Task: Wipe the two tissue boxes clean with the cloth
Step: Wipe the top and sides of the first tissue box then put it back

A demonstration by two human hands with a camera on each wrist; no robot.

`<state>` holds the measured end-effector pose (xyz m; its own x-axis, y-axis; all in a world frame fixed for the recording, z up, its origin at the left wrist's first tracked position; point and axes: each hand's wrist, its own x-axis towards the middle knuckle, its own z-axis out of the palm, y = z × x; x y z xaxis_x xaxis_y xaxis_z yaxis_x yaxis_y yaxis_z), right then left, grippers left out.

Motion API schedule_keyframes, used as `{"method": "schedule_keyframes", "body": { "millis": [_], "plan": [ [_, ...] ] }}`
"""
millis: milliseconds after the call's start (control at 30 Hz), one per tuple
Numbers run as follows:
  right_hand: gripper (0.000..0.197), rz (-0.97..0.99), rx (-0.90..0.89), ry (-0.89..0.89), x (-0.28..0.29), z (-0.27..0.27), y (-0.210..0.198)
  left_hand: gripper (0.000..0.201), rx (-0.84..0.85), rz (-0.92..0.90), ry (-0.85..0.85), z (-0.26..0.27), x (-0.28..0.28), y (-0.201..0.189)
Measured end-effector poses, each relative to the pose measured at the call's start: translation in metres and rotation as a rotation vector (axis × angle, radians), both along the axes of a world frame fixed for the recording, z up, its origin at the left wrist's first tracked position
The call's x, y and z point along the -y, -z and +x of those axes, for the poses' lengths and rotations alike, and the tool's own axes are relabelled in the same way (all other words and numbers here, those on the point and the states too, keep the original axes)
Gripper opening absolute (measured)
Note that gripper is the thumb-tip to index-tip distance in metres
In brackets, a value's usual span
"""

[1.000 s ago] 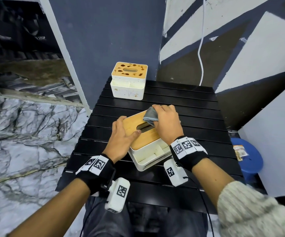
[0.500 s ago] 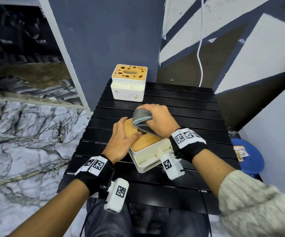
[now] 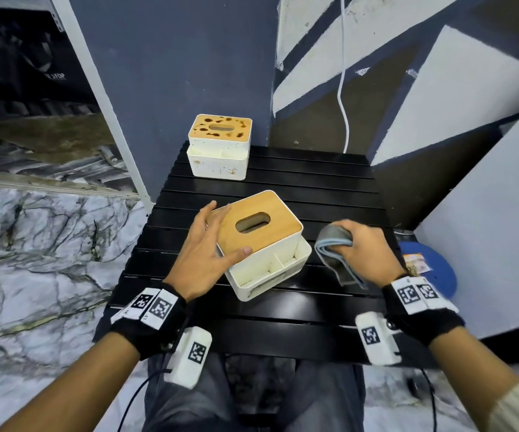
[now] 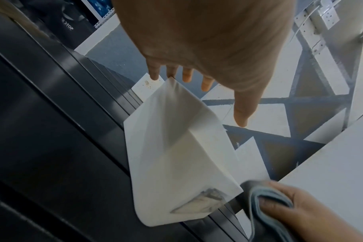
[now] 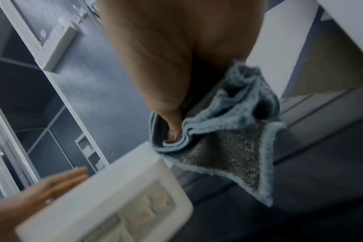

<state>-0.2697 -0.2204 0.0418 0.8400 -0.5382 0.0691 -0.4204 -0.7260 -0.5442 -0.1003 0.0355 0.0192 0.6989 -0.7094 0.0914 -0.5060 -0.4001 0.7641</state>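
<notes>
The near tissue box [image 3: 263,244], white with a clean wooden lid, sits mid-table, turned at an angle. My left hand [image 3: 211,241] lies against its left side with straight fingers, the thumb on the lid's near corner. In the left wrist view the box's white wall [image 4: 176,155] lies under that hand [image 4: 197,78]. My right hand [image 3: 364,254] is to the box's right, off it, and grips a folded grey cloth [image 3: 334,247] with a pale blue edge; the cloth [image 5: 224,140] hangs from the fingers. The far tissue box [image 3: 220,145] has dark stains on its lid and stands at the table's back left.
The black slatted table [image 3: 314,188] is small and ends close behind the far box at a dark blue wall. A white cable [image 3: 342,88] hangs at the back right. A blue stool [image 3: 432,269] stands beside the table's right edge. Marble floor lies left.
My right hand has lifted the cloth off the near box's lid and moved to the right of the box. The lid now shows whole. The left hand stays on the box's left side.
</notes>
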Motion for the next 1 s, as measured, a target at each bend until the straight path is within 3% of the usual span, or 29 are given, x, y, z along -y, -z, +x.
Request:
{"method": "schedule_keyframes", "body": {
  "millis": [200,300,433,567,700,833,1000],
  "plan": [
    [0.045,-0.136,-0.253,0.042,-0.014,-0.03,0.064,0.098,0.018,0.088,0.004,-0.006,0.002,0.001],
    [0.064,-0.224,-0.322,0.024,-0.03,-0.036,0.073,0.097,0.053,0.104,0.004,-0.006,0.0,0.004],
    [0.079,-0.165,-0.397,-0.009,-0.029,-0.036,0.065,0.103,0.12,0.123,0.011,-0.007,-0.001,0.01],
    [0.084,-0.126,-0.26,-0.03,-0.028,-0.02,0.038,0.106,0.192,0.135,0.01,-0.014,0.0,0.008],
    [0.091,-0.099,-0.082,-0.174,-0.032,0.008,0.007,0.101,0.271,0.156,0.049,-0.026,0.002,0.005],
    [0.102,-0.127,-0.123,-0.358,-0.036,0.034,-0.004,0.108,0.319,0.255,0.08,-0.036,0.005,0.01],
    [0.096,-0.009,-0.152,-0.439,-0.033,0.044,0.007,0.119,0.351,0.333,0.11,-0.03,0.004,0.013]
  ]
}}
